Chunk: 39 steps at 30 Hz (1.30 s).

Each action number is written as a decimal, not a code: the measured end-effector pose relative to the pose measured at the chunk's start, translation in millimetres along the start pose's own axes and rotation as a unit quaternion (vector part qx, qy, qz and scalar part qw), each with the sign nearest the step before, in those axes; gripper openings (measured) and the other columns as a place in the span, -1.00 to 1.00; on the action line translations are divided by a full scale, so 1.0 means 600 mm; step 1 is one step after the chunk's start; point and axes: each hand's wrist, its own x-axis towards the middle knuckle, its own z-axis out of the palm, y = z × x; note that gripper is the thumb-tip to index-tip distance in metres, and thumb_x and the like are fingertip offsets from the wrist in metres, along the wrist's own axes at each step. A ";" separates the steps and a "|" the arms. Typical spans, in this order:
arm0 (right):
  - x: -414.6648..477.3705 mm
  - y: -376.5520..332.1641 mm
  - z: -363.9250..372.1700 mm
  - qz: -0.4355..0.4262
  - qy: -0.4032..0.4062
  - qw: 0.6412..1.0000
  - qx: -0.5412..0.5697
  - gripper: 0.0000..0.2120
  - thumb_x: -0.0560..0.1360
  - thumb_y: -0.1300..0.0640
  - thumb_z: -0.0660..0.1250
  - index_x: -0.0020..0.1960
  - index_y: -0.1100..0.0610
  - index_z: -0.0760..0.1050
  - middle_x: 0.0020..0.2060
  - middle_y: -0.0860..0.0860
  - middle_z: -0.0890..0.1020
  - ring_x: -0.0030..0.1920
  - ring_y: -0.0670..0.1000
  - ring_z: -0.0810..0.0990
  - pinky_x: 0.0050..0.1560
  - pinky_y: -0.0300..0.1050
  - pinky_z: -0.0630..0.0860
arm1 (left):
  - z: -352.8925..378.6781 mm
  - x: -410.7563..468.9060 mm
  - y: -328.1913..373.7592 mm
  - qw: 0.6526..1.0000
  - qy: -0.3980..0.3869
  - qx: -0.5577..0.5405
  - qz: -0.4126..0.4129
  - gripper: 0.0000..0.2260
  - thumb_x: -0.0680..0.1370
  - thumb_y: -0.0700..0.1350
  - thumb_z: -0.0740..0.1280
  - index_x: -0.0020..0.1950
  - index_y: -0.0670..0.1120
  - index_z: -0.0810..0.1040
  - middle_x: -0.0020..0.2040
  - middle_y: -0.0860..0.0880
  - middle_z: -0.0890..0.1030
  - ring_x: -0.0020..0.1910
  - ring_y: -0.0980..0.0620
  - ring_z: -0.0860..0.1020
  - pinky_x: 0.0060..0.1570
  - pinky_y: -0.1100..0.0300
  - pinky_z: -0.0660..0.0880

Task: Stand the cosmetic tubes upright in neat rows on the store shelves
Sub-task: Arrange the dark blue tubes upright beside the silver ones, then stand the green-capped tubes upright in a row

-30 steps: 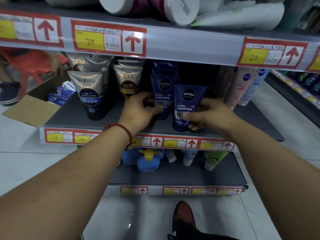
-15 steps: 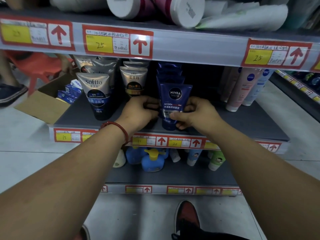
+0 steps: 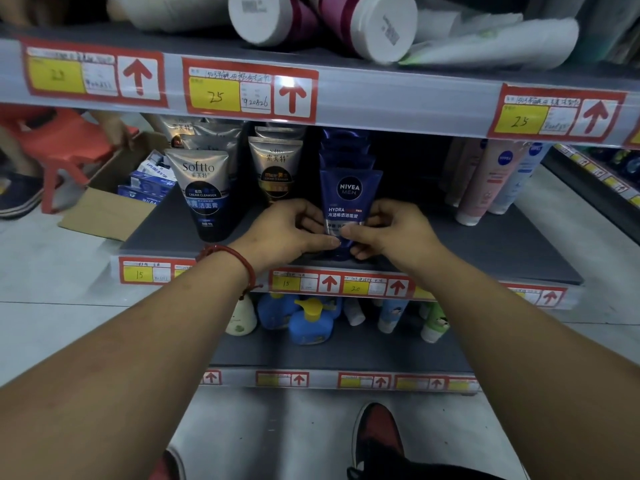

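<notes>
Nivea tube (image 3: 350,194) cap mostly hidden; rear tubes (image 3: 346,160) largely covered.

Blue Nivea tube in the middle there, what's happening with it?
A person is tidying a store shelf. The left hand and the right hand both pinch the lower part of the blue Nivea tube, holding it upright at the front of a row of matching blue tubes on the middle shelf. Silver Softto tubes stand in rows to its left.

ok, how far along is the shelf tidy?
Done: two Softto rows stand upright on the middle shelf. In hand: left hand and right hand pinch the front Nivea Men tube, at the head of its row. To do: lying tubes on the top shelf, leaning pink tubes.
</notes>
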 end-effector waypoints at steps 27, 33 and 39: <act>-0.239 -0.194 -0.089 -0.172 -0.037 0.897 -0.405 -0.25 0.42 -0.04 0.50 0.50 0.02 0.24 0.37 0.02 0.41 0.31 0.06 0.46 0.30 -0.03 0.44 | -0.047 -0.256 0.257 0.879 0.043 0.456 0.135 -0.41 0.42 0.25 0.46 0.38 0.09 0.44 0.23 0.06 0.55 0.19 0.03 0.54 0.18 0.02 0.53; -0.287 -0.281 -0.156 -0.206 0.024 0.894 -0.398 -0.22 0.44 -0.12 0.48 0.53 -0.01 0.20 0.49 -0.02 0.33 0.44 0.03 0.36 0.38 -0.05 0.36 | -0.062 -0.292 0.360 0.870 0.083 0.460 0.157 -0.46 0.44 0.25 0.44 0.35 0.09 0.45 0.21 0.08 0.60 0.12 0.05 0.56 0.11 0.04 0.56; -0.290 -0.320 -0.215 -0.209 0.063 0.907 -0.360 -0.26 0.45 -0.11 0.47 0.52 -0.01 0.23 0.46 -0.03 0.37 0.40 0.04 0.39 0.34 -0.06 0.39 | -0.074 -0.290 0.435 0.862 0.108 0.464 0.172 -0.50 0.46 0.26 0.41 0.32 0.10 0.45 0.18 0.11 0.56 0.15 0.02 0.54 0.09 0.06 0.53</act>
